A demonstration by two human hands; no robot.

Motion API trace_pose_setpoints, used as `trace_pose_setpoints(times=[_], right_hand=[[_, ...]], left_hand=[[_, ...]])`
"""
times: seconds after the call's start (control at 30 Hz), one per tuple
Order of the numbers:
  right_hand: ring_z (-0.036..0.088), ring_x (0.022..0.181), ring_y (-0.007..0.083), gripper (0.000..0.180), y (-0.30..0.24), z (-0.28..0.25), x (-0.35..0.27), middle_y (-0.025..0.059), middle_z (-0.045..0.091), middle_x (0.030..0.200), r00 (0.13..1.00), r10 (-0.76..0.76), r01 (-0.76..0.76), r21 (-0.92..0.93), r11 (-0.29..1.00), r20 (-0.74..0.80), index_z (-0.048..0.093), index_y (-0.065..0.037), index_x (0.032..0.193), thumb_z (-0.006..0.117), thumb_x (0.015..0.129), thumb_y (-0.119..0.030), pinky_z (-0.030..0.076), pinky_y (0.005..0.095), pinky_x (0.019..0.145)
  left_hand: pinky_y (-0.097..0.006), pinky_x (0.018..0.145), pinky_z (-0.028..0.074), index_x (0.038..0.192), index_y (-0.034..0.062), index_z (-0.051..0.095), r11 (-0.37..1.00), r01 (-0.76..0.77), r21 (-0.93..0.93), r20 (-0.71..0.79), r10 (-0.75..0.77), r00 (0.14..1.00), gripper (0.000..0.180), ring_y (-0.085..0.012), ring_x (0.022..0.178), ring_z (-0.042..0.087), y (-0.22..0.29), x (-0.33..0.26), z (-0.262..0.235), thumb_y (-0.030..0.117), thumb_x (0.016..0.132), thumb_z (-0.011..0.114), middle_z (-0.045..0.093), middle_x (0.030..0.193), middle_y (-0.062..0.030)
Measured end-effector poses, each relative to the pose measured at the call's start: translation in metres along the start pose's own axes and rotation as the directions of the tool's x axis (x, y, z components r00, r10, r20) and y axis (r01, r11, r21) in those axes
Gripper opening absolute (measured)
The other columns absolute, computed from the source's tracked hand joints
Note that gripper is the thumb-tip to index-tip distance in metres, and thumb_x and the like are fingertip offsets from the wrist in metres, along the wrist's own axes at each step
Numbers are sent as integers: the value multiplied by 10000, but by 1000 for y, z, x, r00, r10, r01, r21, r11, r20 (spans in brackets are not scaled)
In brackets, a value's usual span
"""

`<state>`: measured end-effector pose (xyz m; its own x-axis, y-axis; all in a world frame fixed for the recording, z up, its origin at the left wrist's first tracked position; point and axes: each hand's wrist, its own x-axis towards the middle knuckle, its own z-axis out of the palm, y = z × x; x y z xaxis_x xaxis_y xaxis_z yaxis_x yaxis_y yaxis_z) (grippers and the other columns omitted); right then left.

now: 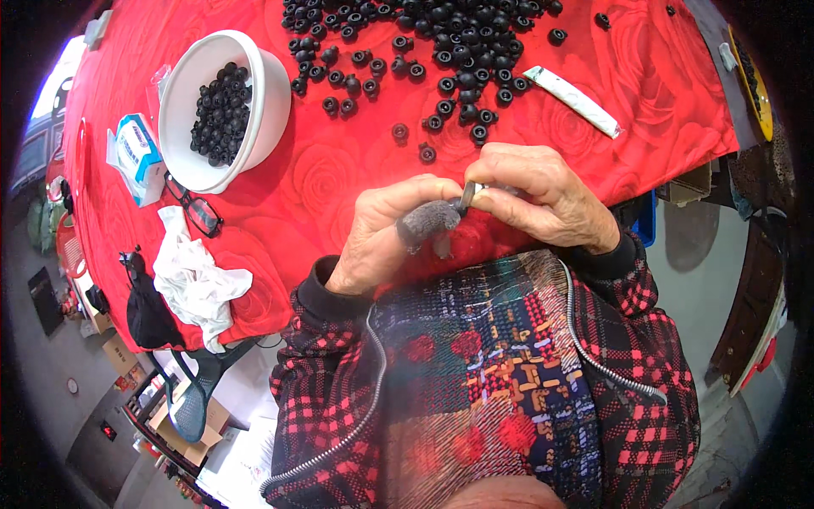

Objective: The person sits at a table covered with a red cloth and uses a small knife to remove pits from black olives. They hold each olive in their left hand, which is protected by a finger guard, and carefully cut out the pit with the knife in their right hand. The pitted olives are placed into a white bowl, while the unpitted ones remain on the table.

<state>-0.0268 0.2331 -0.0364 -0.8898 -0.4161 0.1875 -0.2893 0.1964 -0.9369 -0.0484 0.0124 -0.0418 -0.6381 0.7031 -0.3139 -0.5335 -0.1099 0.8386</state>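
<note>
My left hand (381, 222) is closed, with grey cloth covers (428, 222) over some of its fingers. Its fingertips press together at the middle, close in front of my body; whatever they pinch is mostly hidden, with only a dark bit showing. My right hand (543, 193) meets it there, thumb and forefinger pinching a small flat metal piece (468, 197), blade-like in shape. Beyond my hands, a loose heap of small round black plastic parts (462, 51), each with a ring-like opening, spreads over the table. One single black part (427, 153) lies nearest my fingers.
A white bowl (275, 106) holding more black parts stands at the left on the red rose-patterned cloth (322, 170). Near it are a blue-and-white box (140, 157), eyeglasses (203, 216), a white cloth (197, 284) and a black pouch (148, 305). A white packet (574, 102) lies to the right.
</note>
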Motion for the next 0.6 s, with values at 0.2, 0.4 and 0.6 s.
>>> trace_pose_setpoints(times=[0.2,0.4,0.6], right_hand=[[540,654,256,111,3,13,-10,95,541,739,972,-115,139,-105,985,206,591,-3,884,627,829,-92,414,360,582],[548,673,249,123,-9,-3,-7,108,536,748,999,34,-32,92,995,-23,605,-7,939,610,845,-87,431,343,600],[545,674,222,271,-16,6,-4,98,545,762,979,-88,82,-44,996,-181,611,-3,1073,652,809,-49,434,323,584]], left_hand=[[-257,551,505,1075,-24,631,964,-148,-222,-154,115,981,234,-114,634,597,-4,7,-16,138,910,594,619,807,-45],[-269,543,511,1042,-37,626,987,-87,-136,-168,64,984,250,-130,626,578,4,4,-2,151,878,629,604,772,-58],[-253,577,510,1094,-26,623,988,-76,-133,-83,65,994,261,-128,664,607,-4,0,-5,158,909,608,632,842,-65]])
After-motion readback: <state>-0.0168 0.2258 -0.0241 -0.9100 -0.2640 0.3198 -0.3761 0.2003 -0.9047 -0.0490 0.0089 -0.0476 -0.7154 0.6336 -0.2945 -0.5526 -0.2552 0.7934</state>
